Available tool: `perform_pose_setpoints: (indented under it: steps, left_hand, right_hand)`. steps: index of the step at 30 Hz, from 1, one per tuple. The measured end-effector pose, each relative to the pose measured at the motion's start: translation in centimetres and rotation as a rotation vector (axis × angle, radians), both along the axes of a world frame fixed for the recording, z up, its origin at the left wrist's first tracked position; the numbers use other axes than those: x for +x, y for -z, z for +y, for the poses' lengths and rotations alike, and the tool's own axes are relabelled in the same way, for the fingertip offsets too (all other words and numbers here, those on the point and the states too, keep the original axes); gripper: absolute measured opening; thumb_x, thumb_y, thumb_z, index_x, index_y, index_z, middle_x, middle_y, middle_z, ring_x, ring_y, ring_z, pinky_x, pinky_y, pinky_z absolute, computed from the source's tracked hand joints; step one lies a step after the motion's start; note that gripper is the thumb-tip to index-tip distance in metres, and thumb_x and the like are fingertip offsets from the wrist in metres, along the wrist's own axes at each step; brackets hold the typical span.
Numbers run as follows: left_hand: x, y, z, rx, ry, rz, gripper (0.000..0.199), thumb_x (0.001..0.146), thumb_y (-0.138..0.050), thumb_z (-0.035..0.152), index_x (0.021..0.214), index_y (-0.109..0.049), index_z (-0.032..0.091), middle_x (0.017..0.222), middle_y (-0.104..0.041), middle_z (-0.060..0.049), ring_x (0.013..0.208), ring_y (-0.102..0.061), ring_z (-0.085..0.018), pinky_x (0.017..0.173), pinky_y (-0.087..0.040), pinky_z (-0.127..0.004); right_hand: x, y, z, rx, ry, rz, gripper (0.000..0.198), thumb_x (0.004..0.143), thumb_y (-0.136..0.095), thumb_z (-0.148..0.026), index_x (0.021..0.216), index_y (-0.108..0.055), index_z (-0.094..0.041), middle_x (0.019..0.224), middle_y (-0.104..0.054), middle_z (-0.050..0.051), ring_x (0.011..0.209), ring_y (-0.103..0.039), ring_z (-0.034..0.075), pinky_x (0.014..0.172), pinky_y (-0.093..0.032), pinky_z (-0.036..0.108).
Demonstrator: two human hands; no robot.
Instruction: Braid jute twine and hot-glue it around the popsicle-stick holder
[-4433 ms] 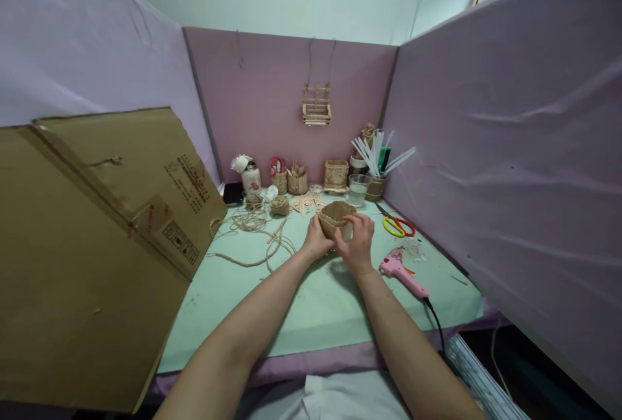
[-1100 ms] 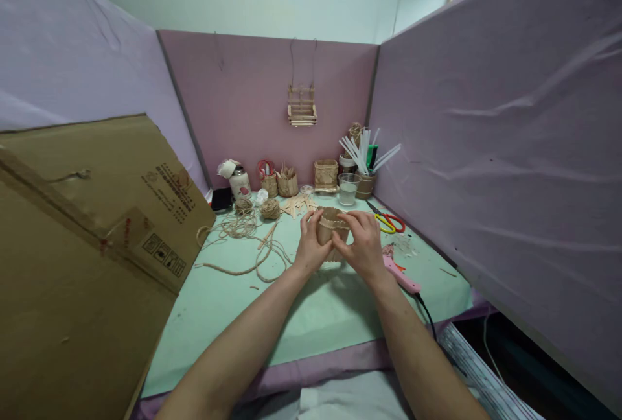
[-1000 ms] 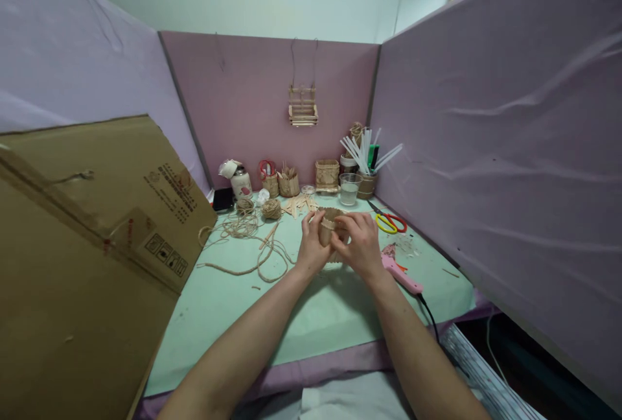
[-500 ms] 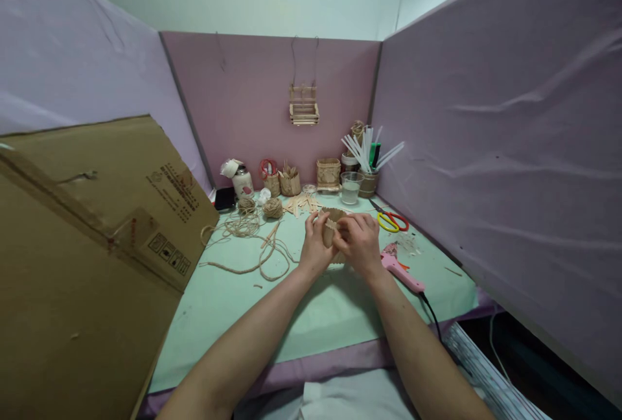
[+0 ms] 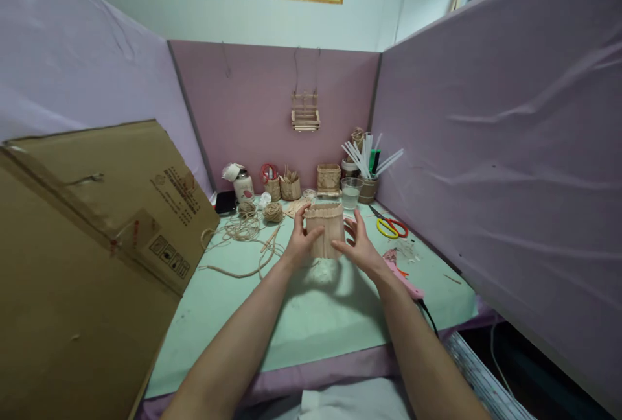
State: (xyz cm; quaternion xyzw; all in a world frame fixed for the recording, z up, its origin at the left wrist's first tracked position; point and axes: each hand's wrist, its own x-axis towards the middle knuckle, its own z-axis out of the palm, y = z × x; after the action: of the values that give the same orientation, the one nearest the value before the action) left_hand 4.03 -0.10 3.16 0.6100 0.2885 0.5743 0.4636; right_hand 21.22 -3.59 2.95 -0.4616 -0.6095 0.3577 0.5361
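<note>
A small container made of wooden craft sticks (image 5: 325,233) is held upright between my hands, with a braided twine band along its top rim. My left hand (image 5: 302,238) grips its left side, thumb across the front. At the right, my right hand (image 5: 358,243) holds the other side, its thumb on the lower front and fingers curled around the edge. The container's back is hidden. Just right of my right hand lies a pink hot glue gun (image 5: 405,277), partly covered by my forearm.
Loose twine (image 5: 243,232) and a twine ball (image 5: 273,212) lie at the left. Yellow-and-red scissors (image 5: 392,227) rest on the right. A cup of water (image 5: 350,194) and stick-covered holders (image 5: 290,186) line the back. A large cardboard box (image 5: 97,245) stands at the left.
The container has been turned upright and raised, so its flat front now faces me. My hands have moved apart to its two sides, away from the rim.
</note>
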Motion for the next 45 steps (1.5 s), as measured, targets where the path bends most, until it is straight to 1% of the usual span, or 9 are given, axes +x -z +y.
perform_pose_setpoints:
  steps: [5,11,16,23,29,32,38,42,45]
  left_hand:
    - [-0.8,-0.1,0.7,-0.005,0.066,-0.058,0.084,0.074,-0.069,0.054,0.144,-0.028,0.032,0.145,-0.045,-0.010,0.124,-0.053,-0.026,0.098,-0.048,-0.039]
    - [-2.2,0.8,2.3,-0.317,-0.292,0.097,0.066,0.081,-0.065,0.045,0.136,-0.035,0.028,0.135,-0.051,-0.015,0.108,-0.061,-0.021,0.079,-0.051,-0.032]
    - [-2.9,1.4,2.7,-0.223,-0.451,0.370,0.038,0.081,-0.060,0.030,0.116,-0.051,0.018,0.099,-0.065,-0.008,0.085,-0.062,-0.016,0.068,-0.048,-0.026]
    - [-2.5,1.3,0.6,-0.050,-0.228,0.950,0.019,0.071,-0.068,0.029,0.087,-0.064,0.018,0.077,-0.065,-0.003,0.073,-0.059,-0.018,0.069,-0.045,-0.029]
    - [-2.6,1.6,-0.4,0.038,-0.024,1.125,0.023,0.058,-0.078,0.033,0.074,-0.067,0.020,0.083,-0.065,-0.004,0.078,-0.059,-0.021,0.071,-0.045,-0.029]
    - [-2.3,1.5,-0.6,0.029,0.037,1.103,0.005,0.065,-0.070,0.022,0.066,-0.065,0.020,0.074,-0.064,-0.003,0.071,-0.058,-0.019,0.068,-0.043,-0.028]
    - [-2.0,0.6,-1.2,0.025,-0.043,0.986,0.009,0.078,-0.052,0.019,0.073,-0.059,0.020,0.074,-0.065,-0.003,0.072,-0.057,-0.017,0.068,-0.042,-0.028]
    - [-2.8,0.2,-1.5,-0.056,-0.068,0.759,0.010,0.084,-0.045,0.025,0.078,-0.052,0.021,0.067,-0.062,0.001,0.060,-0.052,-0.014,0.062,-0.039,-0.027]
    - [-3.7,0.7,-1.1,-0.048,-0.107,0.728,0.008,0.082,-0.048,0.027,0.078,-0.051,0.021,0.062,-0.059,0.003,0.062,-0.051,-0.014,0.064,-0.039,-0.027]
  right_hand:
    - [-1.7,-0.1,0.2,-0.028,-0.043,0.061,0.121,0.066,-0.074,-0.046,0.154,0.005,-0.020,0.140,-0.048,0.020,0.126,-0.052,0.029,0.102,-0.044,0.051]
    - [-3.1,0.6,3.3,0.190,0.493,-0.240,0.118,0.061,-0.074,-0.033,0.152,-0.003,-0.010,0.152,-0.027,0.027,0.140,-0.030,0.038,0.110,-0.030,0.055]
    - [-3.6,2.4,5.0,0.161,0.625,-0.381,0.113,0.067,-0.072,-0.037,0.151,-0.003,-0.008,0.146,-0.037,0.030,0.135,-0.037,0.039,0.107,-0.030,0.057]
    - [-3.6,4.1,5.1,-0.053,0.687,-0.502,0.117,0.068,-0.073,-0.047,0.150,-0.003,-0.002,0.132,-0.049,0.035,0.125,-0.048,0.041,0.105,-0.026,0.061]
    - [-3.7,3.9,3.9,0.134,0.780,-0.462,0.105,0.068,-0.073,-0.039,0.149,-0.016,-0.007,0.141,-0.038,0.033,0.133,-0.037,0.041,0.105,-0.030,0.057]
    - [-3.6,3.5,3.1,0.254,0.758,-0.455,0.080,0.075,-0.061,-0.030,0.145,-0.026,-0.014,0.137,-0.042,0.025,0.130,-0.039,0.037,0.105,-0.029,0.058]
    - [-1.8,2.4,3.2,0.347,0.699,-0.450,0.060,0.076,-0.055,-0.020,0.134,-0.041,-0.015,0.132,-0.047,0.020,0.124,-0.043,0.032,0.102,-0.035,0.051]
    - [-0.7,0.2,3.9,0.451,0.512,-0.725,0.045,0.079,-0.057,-0.016,0.124,-0.053,-0.017,0.128,-0.055,0.015,0.121,-0.044,0.029,0.104,-0.030,0.047]
    - [-0.3,-1.6,5.0,0.407,0.409,-0.941,0.023,0.081,-0.061,-0.017,0.103,-0.065,-0.019,0.109,-0.064,0.013,0.107,-0.050,0.029,0.099,-0.030,0.047]
